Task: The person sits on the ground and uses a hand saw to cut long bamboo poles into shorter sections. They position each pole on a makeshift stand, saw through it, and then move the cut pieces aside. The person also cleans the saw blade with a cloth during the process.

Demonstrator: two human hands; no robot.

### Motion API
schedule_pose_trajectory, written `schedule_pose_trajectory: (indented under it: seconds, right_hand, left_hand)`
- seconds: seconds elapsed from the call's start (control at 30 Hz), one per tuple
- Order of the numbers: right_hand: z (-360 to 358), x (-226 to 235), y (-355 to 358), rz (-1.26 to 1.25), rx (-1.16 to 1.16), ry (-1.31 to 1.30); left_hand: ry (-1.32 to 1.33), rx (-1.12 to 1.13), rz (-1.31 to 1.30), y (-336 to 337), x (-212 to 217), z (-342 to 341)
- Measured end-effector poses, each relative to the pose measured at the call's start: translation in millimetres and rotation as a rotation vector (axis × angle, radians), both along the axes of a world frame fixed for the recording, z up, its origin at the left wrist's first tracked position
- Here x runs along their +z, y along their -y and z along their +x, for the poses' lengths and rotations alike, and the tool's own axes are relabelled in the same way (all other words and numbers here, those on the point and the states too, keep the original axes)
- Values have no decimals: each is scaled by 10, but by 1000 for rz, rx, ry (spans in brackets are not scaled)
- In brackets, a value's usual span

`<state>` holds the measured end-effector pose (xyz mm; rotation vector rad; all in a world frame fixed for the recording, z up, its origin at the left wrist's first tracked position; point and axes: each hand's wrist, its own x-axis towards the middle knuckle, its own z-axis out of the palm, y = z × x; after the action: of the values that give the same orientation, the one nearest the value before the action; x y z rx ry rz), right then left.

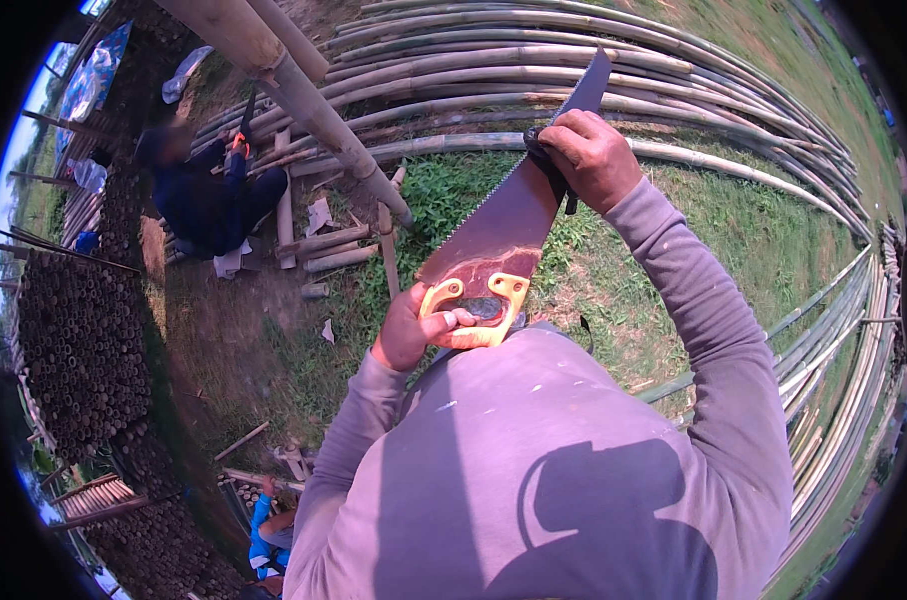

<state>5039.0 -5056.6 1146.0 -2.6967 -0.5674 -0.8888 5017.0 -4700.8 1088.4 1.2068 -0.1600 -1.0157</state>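
A handsaw with a yellow-orange handle slants up across the view, its toothed edge facing left. My left hand is wrapped round the handle near my body. Further up the blade, my right hand is closed on a small black tool pressed across the blade. My fingers cover part of that tool, so its exact kind cannot be made out. The blade's narrow tip shows beyond my right hand.
Long bamboo poles lie in rows ahead; more poles lie at right. A thick upright pole stands ahead left. A person in dark clothes holds another saw; a person in blue sits lower left. Stacked cut bamboo lines the left.
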Motion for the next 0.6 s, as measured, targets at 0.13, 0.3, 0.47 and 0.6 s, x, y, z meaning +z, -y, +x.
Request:
schedule_pose_trajectory:
  seconds: [0.13,0.3,0.47,0.6]
  right_hand:
    - [-330,-7,-305,26,201,-73]
    - [-12,-75,229,-3,-3,1]
    - [459,14,1070,-1,-190,51]
    - [770,58,1476,106,-347,-18]
  left_hand:
    - [-29,68,-32,-22,-90,-35]
    - [-26,14,-106,-110,-255,27]
    - [55,-35,-71,-121,-255,55]
    - [77,-54,-37,-171,-284,54]
